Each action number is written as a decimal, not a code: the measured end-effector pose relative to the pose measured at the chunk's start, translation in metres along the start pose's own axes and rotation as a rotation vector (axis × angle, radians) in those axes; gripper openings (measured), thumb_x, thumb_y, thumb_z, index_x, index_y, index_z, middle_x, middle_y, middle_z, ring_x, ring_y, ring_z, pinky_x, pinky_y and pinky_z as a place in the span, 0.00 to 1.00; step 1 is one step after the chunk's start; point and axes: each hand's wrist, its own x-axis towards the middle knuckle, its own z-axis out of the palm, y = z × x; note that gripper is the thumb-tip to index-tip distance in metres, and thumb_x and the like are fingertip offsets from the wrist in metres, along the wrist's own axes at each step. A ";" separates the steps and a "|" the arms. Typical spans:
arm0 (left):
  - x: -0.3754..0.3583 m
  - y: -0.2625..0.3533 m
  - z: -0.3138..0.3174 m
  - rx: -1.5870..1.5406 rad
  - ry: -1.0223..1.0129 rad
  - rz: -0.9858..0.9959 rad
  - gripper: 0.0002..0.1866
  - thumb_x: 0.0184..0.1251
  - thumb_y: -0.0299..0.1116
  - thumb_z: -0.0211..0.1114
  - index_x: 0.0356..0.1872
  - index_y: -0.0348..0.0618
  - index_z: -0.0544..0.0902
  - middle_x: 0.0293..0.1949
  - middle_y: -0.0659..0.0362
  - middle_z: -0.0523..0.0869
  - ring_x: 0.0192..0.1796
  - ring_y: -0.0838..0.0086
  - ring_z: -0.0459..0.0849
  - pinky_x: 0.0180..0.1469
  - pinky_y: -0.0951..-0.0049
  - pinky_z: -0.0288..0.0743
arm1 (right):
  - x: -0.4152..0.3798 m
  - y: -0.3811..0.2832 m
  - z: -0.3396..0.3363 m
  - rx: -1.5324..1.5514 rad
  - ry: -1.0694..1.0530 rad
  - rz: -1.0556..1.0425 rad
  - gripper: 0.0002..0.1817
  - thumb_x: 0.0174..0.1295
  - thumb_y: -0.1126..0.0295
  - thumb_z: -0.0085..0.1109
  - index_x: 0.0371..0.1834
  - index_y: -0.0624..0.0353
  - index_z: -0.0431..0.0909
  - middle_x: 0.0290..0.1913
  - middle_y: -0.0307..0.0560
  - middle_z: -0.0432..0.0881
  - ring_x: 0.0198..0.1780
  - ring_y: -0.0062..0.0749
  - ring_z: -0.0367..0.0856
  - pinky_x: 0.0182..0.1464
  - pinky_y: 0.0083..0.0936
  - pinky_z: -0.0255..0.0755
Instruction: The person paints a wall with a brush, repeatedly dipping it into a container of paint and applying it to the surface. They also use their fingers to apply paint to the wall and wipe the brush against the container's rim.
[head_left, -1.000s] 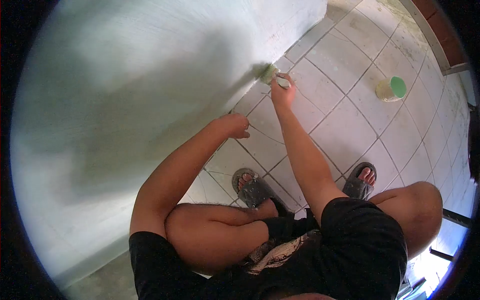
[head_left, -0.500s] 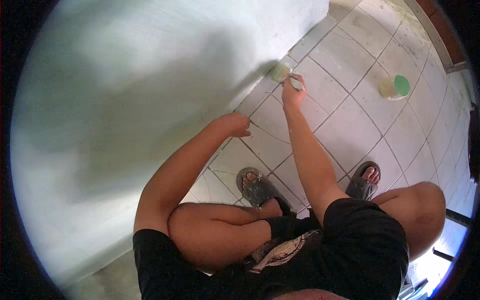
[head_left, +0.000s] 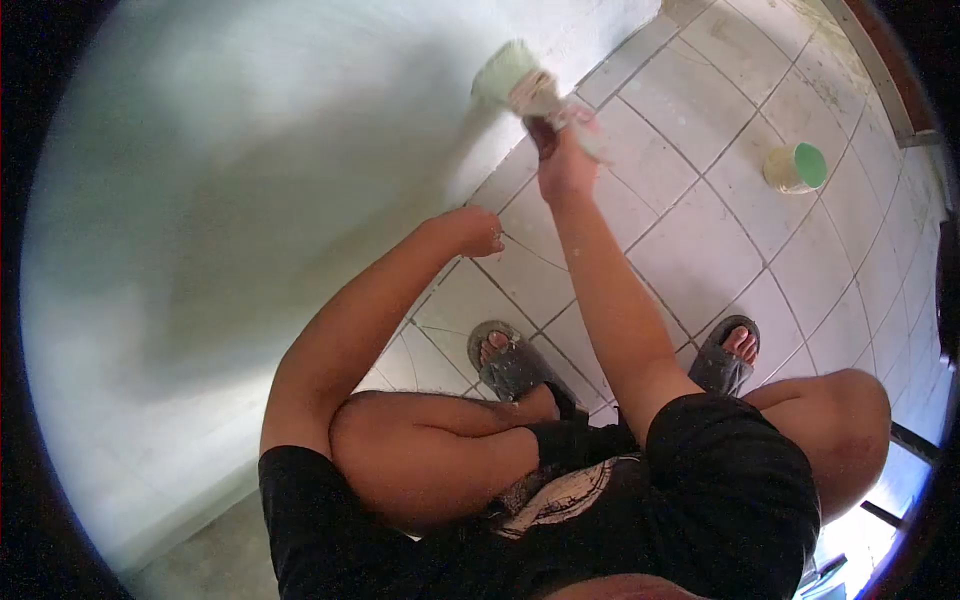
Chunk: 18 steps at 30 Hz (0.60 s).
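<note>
One brush (head_left: 532, 90), seemingly in right fingers (head_left: 582, 122)

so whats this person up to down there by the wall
A person crouching on the white tiled floor in grey slippers has a broad, pale-bristled paintbrush in their right hand, with its bristles at the pale green-white wall. The brush is blurred, so contact is hard to confirm. Their left hand holds no visible tool and is near the foot of the wall. A pale cup with a green inside is on the tiles to their right.
</note>
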 end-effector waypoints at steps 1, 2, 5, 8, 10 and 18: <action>0.000 0.003 -0.003 0.015 0.001 0.003 0.18 0.61 0.44 0.58 0.35 0.37 0.84 0.38 0.45 0.84 0.43 0.51 0.82 0.48 0.57 0.75 | 0.001 0.014 -0.021 -0.107 0.011 0.004 0.12 0.61 0.74 0.55 0.46 0.57 0.68 0.40 0.43 0.75 0.39 0.28 0.77 0.44 0.28 0.77; -0.002 0.008 -0.005 0.010 -0.007 -0.006 0.18 0.61 0.44 0.58 0.36 0.37 0.84 0.38 0.45 0.84 0.43 0.51 0.82 0.49 0.57 0.75 | 0.003 0.023 -0.038 -0.215 0.020 0.005 0.10 0.60 0.73 0.56 0.44 0.58 0.70 0.38 0.43 0.76 0.37 0.27 0.77 0.42 0.26 0.77; -0.004 0.007 -0.008 -0.005 -0.005 -0.011 0.19 0.61 0.44 0.58 0.36 0.36 0.84 0.38 0.44 0.84 0.43 0.51 0.82 0.50 0.57 0.74 | 0.005 0.036 -0.079 -0.482 0.024 -0.061 0.07 0.60 0.72 0.56 0.39 0.59 0.73 0.34 0.41 0.77 0.35 0.23 0.76 0.38 0.21 0.73; -0.006 0.009 -0.009 -0.010 -0.018 -0.007 0.19 0.60 0.44 0.58 0.37 0.36 0.83 0.38 0.44 0.84 0.43 0.51 0.82 0.50 0.57 0.74 | 0.015 0.041 -0.103 -0.640 0.035 -0.149 0.06 0.59 0.71 0.56 0.38 0.59 0.75 0.30 0.39 0.78 0.32 0.21 0.75 0.34 0.19 0.70; -0.008 0.003 -0.004 0.011 -0.042 -0.021 0.19 0.60 0.44 0.58 0.37 0.36 0.83 0.38 0.45 0.84 0.43 0.51 0.82 0.51 0.57 0.74 | 0.015 0.034 -0.098 -0.653 0.062 -0.158 0.06 0.59 0.71 0.57 0.38 0.59 0.75 0.29 0.38 0.78 0.32 0.21 0.75 0.34 0.20 0.70; -0.011 0.002 -0.002 0.007 -0.019 0.027 0.19 0.60 0.44 0.58 0.35 0.36 0.83 0.36 0.45 0.84 0.42 0.52 0.82 0.48 0.58 0.75 | 0.020 0.041 -0.067 -0.893 0.000 -0.294 0.06 0.57 0.73 0.56 0.38 0.58 0.76 0.27 0.37 0.78 0.32 0.20 0.76 0.32 0.19 0.69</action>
